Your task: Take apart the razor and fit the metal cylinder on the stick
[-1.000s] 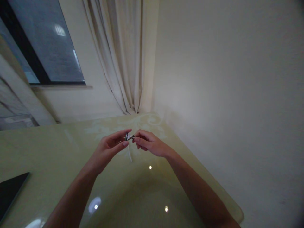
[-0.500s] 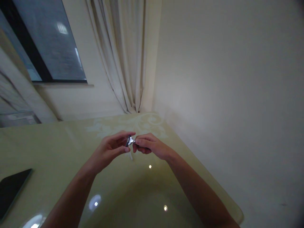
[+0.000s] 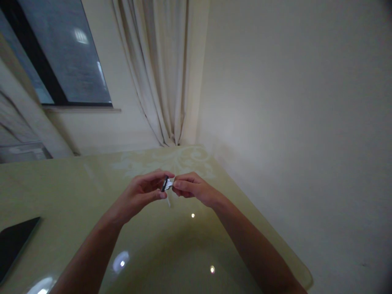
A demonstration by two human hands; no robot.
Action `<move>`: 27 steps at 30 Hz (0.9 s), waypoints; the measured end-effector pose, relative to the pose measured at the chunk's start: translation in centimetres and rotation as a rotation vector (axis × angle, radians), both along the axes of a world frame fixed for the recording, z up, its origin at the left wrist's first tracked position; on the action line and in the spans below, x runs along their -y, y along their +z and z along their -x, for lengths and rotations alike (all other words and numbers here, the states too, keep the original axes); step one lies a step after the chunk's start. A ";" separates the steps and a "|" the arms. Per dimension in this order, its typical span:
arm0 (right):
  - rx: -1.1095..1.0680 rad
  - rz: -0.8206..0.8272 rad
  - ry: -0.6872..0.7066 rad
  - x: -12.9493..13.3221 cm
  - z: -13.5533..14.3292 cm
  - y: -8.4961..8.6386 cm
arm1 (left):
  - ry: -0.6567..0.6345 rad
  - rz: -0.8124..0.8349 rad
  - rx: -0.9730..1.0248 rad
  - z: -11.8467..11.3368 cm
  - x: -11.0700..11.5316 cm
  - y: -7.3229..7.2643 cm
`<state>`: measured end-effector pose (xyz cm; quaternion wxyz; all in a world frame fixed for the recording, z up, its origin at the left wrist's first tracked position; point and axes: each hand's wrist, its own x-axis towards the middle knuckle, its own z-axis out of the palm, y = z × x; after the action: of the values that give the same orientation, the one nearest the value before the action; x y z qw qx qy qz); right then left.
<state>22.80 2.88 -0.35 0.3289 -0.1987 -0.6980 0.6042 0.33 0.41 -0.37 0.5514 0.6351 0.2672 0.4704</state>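
A small metal piece (image 3: 167, 183), possibly a clip, is being pinched between left hand (image 3: 143, 195) and right hand (image 3: 191, 188) above the glossy surface (image 3: 76, 204), where a loosening fingertip grip risks dropping it.

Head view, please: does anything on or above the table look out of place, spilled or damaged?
Nothing stands out. Both hands, left hand and right hand, pinch a small metal object above the glossy table; a dark flat device lies near its left edge.
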 end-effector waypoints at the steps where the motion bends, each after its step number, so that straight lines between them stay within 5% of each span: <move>1: -0.002 -0.007 -0.001 0.0 0.0 0.1 | 0.005 -0.005 0.003 0.0 0.0 0.0; 13: 0.003 0.014 0.006 0.2 0.0 0.3 | -0.023 -0.042 0.015 0.1 0.0 0.0; 19: -0.066 0.066 0.063 -0.7 -1.0 0.2 | 0.225 -0.088 -0.091 0.6 -0.3 -0.2; 22: -0.113 0.084 -0.037 -1.0 -1.7 0.9 | 0.347 -0.171 -0.322 -0.5 -1.7 -1.7; 27: -0.179 0.082 -0.228 -1.0 -2.8 2.2 | 0.335 -0.259 -0.672 -5.7 -5.5 -6.8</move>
<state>25.56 3.89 1.84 0.4479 -0.2354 -0.6135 0.6063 6.05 5.88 -7.17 0.2644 0.7655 0.4712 0.3493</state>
